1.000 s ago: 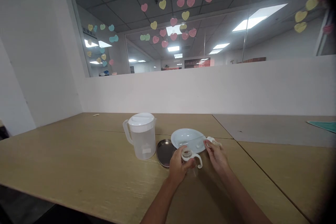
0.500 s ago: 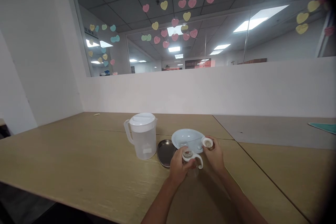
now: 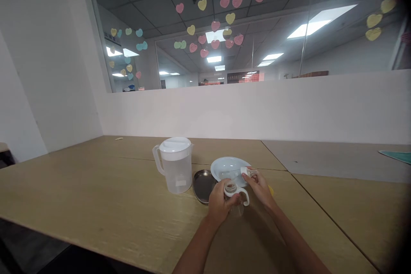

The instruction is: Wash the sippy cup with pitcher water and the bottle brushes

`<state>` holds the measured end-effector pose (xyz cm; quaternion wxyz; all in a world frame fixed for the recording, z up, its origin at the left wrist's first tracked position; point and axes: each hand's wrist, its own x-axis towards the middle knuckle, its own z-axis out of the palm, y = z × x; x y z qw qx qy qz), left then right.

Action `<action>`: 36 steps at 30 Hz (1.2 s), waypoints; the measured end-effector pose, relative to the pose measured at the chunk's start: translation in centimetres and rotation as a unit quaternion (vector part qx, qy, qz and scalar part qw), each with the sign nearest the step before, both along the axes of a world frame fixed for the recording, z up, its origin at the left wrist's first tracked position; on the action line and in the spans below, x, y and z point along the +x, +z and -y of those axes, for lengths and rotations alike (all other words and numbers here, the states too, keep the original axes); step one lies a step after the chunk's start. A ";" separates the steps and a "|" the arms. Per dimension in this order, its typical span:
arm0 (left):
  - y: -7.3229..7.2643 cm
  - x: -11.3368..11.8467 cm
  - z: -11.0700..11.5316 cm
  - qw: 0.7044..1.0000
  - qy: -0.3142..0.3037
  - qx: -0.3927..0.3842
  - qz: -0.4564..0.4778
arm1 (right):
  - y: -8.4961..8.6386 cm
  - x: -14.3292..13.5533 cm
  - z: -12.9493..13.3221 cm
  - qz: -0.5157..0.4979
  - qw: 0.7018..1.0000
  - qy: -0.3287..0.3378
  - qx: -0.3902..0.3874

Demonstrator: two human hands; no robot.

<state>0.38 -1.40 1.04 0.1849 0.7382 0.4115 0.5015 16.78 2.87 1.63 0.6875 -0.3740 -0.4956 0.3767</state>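
My left hand (image 3: 218, 202) is wrapped round a clear bottle (image 3: 236, 209) with an uncapped, threaded neck. A white collar with a curved handle (image 3: 245, 196) sits around that neck. Just above and to the right, my right hand (image 3: 261, 188) pinches a white bottle cap (image 3: 244, 171) with a clear part pointing right. The cap is apart from the bottle. Behind both hands lies a pale blue bowl (image 3: 221, 163), partly covered by them. A dark metal tray (image 3: 203, 186) is left of the bottle, its right side partly hidden by my left hand.
A translucent pitcher (image 3: 178, 173) with a white lid stands left of the tray. Some yellow thing (image 3: 271, 190) shows behind my right wrist. A teal item (image 3: 398, 156) lies at the far right of the table (image 3: 128, 205). The wall (image 3: 224, 115) rises behind.
My right hand has turned the cap, so its open underside no longer faces me, and has shifted it slightly left. The yellow thing has come into sight. My left hand keeps its grip.
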 end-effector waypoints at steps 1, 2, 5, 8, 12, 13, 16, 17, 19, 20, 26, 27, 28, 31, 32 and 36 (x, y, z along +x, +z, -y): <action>0.0 0.0 0.0 1.000 0.001 0.000 -0.001 | 0.0 0.0 0.0 -0.005 1.000 -0.005 -0.009; 0.0 0.0 0.0 1.000 0.001 0.001 -0.002 | 0.1 0.0 -0.1 -0.008 1.000 -0.008 -0.023; 0.0 -0.1 0.0 1.000 0.001 0.003 -0.004 | 0.0 0.1 -0.3 -0.019 0.998 -0.019 -0.051; 0.0 -0.1 0.0 1.000 0.003 0.001 -0.005 | -0.5 0.1 -0.6 0.001 0.999 -0.039 -0.036; -0.1 -0.1 0.0 1.000 0.007 -0.004 -0.007 | -1.1 0.3 -0.9 0.072 0.994 -0.086 0.016; -0.1 -0.1 -0.1 1.000 0.007 -0.003 -0.008 | -1.2 0.4 -0.9 0.095 0.989 -0.107 0.026; -0.2 -0.1 -0.2 1.000 0.009 -0.002 -0.007 | -1.5 0.7 -1.0 0.171 0.969 -0.171 0.052; -0.2 -0.1 -0.2 1.000 0.010 -0.001 -0.006 | -1.5 0.8 -1.0 0.193 0.961 -0.188 0.060; -0.3 -0.1 -0.2 1.000 0.010 -0.001 -0.006 | -1.7 0.9 -1.0 0.236 0.948 -0.204 0.067; -0.3 -0.1 -0.3 1.000 0.010 0.000 -0.006 | -1.8 0.9 -1.0 0.260 0.941 -0.206 0.061; -0.6 -0.2 -0.5 1.000 0.014 0.003 -0.010 | -2.4 1.1 -0.9 0.398 0.890 -0.205 0.083; -0.6 -0.2 -0.5 1.000 0.014 0.002 -0.010 | -2.4 1.2 -1.0 0.416 0.879 -0.205 0.108; -0.6 -0.3 -0.5 1.000 0.014 0.002 -0.010 | -2.5 1.2 -1.0 0.432 0.869 -0.204 0.130; -0.6 -0.4 -0.5 1.000 0.010 0.000 -0.011 | -2.6 1.3 -1.2 0.468 0.846 -0.197 0.162; -0.7 -0.4 -0.4 1.000 0.008 -0.003 -0.012 | -2.7 1.3 -1.3 0.475 0.843 -0.194 0.161; -0.9 -0.4 -0.3 1.000 0.003 -0.021 -0.009 | -3.2 0.9 -1.5 0.473 0.846 -0.214 0.118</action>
